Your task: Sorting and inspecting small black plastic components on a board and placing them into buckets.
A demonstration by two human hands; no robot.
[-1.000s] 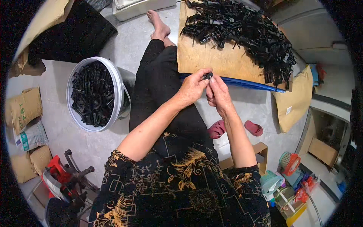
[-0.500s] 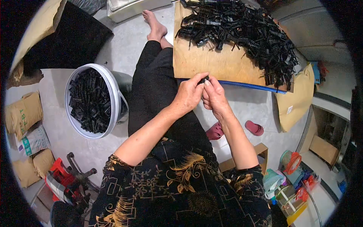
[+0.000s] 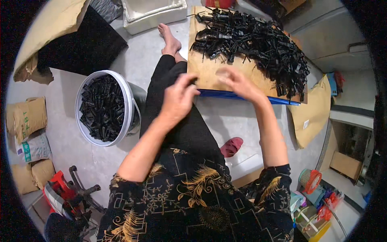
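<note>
My left hand (image 3: 178,101) is raised over my lap by the near left corner of the wooden board (image 3: 207,76). A small black plastic part (image 3: 194,83) shows between its thumb and fingers, blurred by motion. My right hand (image 3: 238,84) hovers above the board's near edge, fingers loosely spread and smeared, with nothing visible in them. Across the far and right side of the board lies a heap of black plastic parts (image 3: 250,36), many with thin stems. The right hand is nearer to this heap, but apart from it.
On the floor to the left stands a white bucket (image 3: 131,109) filled with black parts (image 3: 102,109). Paper sacks (image 3: 30,119) and a red-and-black chair (image 3: 60,187) are farther left. A tan sack (image 3: 310,117) leans right of the board. A dark red slipper (image 3: 231,147) lies below it.
My hands, together around a small black part before, have separated. The left moved left with the part; the right moved right over the board. The view has shifted slightly.
</note>
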